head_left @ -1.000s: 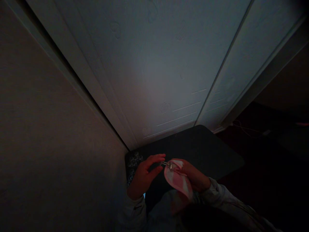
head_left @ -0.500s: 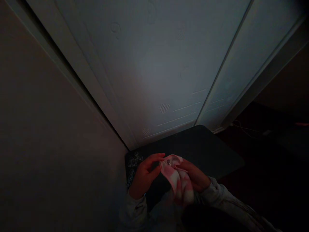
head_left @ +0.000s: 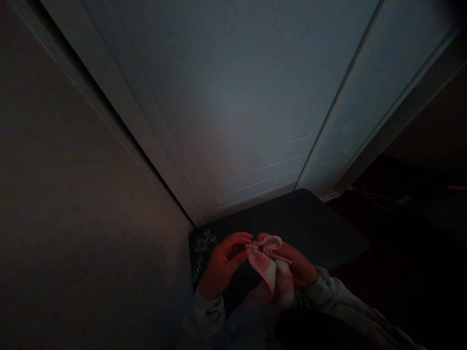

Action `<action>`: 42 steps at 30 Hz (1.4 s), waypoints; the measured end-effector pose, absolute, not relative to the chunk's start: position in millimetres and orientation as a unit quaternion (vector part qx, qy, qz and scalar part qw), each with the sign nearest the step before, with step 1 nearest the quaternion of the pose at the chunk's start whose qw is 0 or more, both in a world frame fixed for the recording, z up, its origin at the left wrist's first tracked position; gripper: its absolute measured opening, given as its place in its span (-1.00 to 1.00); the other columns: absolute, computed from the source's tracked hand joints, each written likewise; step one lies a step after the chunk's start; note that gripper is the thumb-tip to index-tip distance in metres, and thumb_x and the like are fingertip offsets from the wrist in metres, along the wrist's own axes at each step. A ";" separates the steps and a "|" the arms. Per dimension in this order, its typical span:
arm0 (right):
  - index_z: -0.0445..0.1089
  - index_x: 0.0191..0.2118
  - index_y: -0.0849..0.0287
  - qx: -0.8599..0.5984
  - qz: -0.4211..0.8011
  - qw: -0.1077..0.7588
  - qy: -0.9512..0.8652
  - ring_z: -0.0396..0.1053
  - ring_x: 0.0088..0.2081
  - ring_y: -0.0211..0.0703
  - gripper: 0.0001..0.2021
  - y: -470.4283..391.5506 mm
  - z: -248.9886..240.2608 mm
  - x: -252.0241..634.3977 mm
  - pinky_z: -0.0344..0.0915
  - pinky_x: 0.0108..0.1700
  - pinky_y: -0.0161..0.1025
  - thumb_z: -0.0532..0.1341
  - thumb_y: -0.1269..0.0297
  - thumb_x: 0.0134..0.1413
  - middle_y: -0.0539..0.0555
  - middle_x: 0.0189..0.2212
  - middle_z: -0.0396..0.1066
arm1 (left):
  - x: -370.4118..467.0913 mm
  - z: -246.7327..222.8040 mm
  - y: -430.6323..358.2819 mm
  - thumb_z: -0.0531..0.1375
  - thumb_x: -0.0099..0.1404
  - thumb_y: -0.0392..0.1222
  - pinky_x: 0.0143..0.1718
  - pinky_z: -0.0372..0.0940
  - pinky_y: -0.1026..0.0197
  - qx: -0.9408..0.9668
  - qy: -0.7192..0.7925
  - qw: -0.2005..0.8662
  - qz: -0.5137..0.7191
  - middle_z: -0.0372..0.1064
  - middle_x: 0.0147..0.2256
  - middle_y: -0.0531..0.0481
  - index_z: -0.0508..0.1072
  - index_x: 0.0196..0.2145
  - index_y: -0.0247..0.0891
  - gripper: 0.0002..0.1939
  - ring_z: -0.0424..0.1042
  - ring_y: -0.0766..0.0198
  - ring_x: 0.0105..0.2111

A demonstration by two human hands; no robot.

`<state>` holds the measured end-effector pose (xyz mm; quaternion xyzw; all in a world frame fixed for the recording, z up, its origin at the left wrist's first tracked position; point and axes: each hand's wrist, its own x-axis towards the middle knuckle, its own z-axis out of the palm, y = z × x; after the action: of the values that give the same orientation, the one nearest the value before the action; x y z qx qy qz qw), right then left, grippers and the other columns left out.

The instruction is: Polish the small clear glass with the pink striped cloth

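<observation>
A soft pink-and-white cloth (head_left: 268,274) hangs between my hands, its top edge folded into a loop. My right hand (head_left: 299,265) is closed around the cloth from the right, with part of its fingers hidden behind the folds. My left hand (head_left: 224,262) comes from the left, thumb and fingers pinched at a small clear, shiny piece (head_left: 254,247) against the cloth's upper left edge. The dim light blurs the exact shape of this piece. Both hands are above the near side of a dark table (head_left: 292,218).
Several small clear, shiny pieces (head_left: 204,240) lie on the table's left end, beside my left hand. A pale panel (head_left: 233,107) with embossed hearts and lines rises behind the table. A wall (head_left: 91,218) stands close on the left. A white cable (head_left: 372,197) lies at the right.
The cloth's top has been folded over into a narrower loop further right. My left fingertips have moved slightly right and closed in at its edge. The right fingers have shifted behind the cloth.
</observation>
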<state>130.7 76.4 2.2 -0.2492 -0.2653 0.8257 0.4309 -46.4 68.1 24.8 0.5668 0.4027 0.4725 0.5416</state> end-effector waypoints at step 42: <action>0.39 -0.25 0.15 -0.320 0.740 0.505 -0.308 0.33 -0.45 -0.17 -0.60 78.1 2.8 112.9 0.28 -0.44 -0.26 0.24 -0.08 -0.09 0.05 -0.42 0.40 | -21.6 19.7 61.9 0.21 0.12 -0.39 -0.10 0.29 0.09 0.676 0.443 0.352 0.472 0.49 -0.17 -0.08 0.46 -0.40 -0.20 -0.88 0.43 0.14 -0.16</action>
<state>112.9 78.1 2.8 -0.3201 -0.3082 0.7398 0.5052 -21.6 61.9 19.7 0.6761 0.4428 0.4724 0.3516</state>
